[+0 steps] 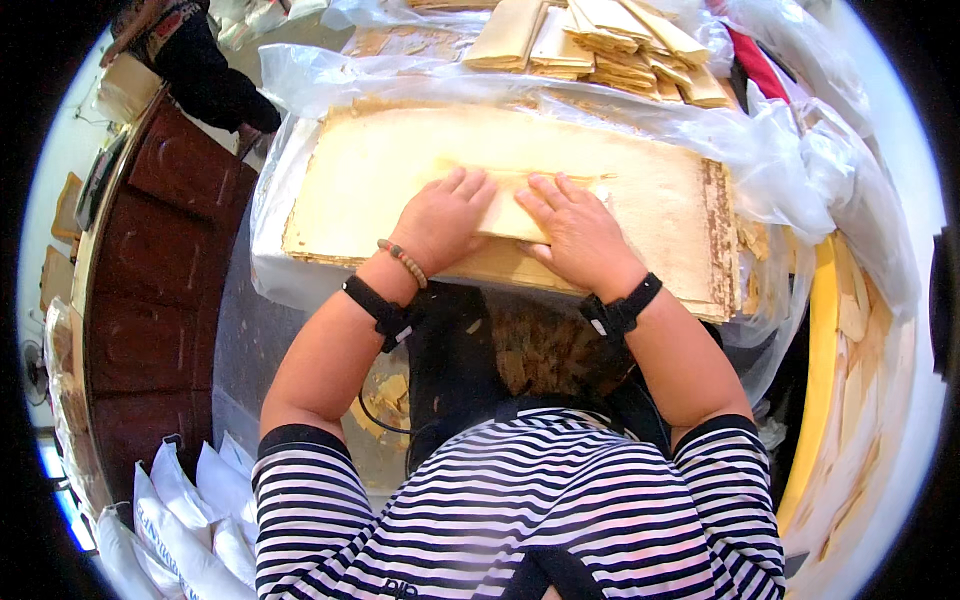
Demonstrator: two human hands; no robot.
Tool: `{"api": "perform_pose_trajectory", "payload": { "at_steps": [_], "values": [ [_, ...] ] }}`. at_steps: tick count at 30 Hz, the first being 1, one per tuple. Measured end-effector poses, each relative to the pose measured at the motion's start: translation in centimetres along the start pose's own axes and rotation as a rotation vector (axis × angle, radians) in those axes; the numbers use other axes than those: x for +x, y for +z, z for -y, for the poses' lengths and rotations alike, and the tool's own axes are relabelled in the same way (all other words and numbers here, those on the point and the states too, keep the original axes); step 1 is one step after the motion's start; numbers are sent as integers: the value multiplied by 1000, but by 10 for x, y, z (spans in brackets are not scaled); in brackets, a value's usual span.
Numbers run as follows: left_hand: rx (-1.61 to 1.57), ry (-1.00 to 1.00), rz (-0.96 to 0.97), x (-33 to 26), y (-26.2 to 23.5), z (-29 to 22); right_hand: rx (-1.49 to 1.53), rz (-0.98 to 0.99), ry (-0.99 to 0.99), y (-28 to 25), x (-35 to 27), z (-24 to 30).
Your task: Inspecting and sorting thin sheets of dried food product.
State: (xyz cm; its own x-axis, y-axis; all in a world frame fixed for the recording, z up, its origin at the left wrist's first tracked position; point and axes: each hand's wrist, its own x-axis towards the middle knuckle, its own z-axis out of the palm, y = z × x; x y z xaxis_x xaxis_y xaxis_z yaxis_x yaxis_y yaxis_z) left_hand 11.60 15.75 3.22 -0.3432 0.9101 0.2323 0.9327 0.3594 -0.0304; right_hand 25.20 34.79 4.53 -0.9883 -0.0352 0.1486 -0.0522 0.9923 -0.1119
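Observation:
A wide stack of thin, pale-yellow sheets (365, 165) lies in front of me, its layered edges rough and brown at the right. On top, near the middle of the stack's near side, is a smaller folded piece of pale sheet (512, 218). My left hand (445, 215) rests flat on its left part, fingers extended and pointing away from me. Over its right part lies my right hand (582, 225), fingers somewhat spread, with the thumb by the near edge. Neither hand grips anything visible. The palms hide both ends of the folded piece.
Beyond the stack sit piled folded yellow packets (600, 45). Crumpled clear plastic (780, 165) surrounds the stack. Dark red-brown panelled furniture (160, 260) runs along the left, with white sacks (185, 520) below it. Another person (200, 65) stands far left. A yellow-edged container (815, 370) is at right.

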Motion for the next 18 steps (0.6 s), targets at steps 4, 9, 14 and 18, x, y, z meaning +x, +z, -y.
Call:
{"api": "perform_pose_trajectory", "payload": {
  "at_steps": [4, 9, 14, 18],
  "values": [
    [68, -42, 38, 7, -12, -8, 155, -29, 37, -26, -8, 8],
    [-730, -337, -243, 3, -71, -13, 597, -893, 212, -59, -61, -18],
    [-1924, -514, -244, 1, -73, -40, 1659, -394, 399, -45, -83, -20],
    [-2058, -526, -121, 5, -55, -71, 1930, -301, 359, -50, -83, -7]
  ]
}}
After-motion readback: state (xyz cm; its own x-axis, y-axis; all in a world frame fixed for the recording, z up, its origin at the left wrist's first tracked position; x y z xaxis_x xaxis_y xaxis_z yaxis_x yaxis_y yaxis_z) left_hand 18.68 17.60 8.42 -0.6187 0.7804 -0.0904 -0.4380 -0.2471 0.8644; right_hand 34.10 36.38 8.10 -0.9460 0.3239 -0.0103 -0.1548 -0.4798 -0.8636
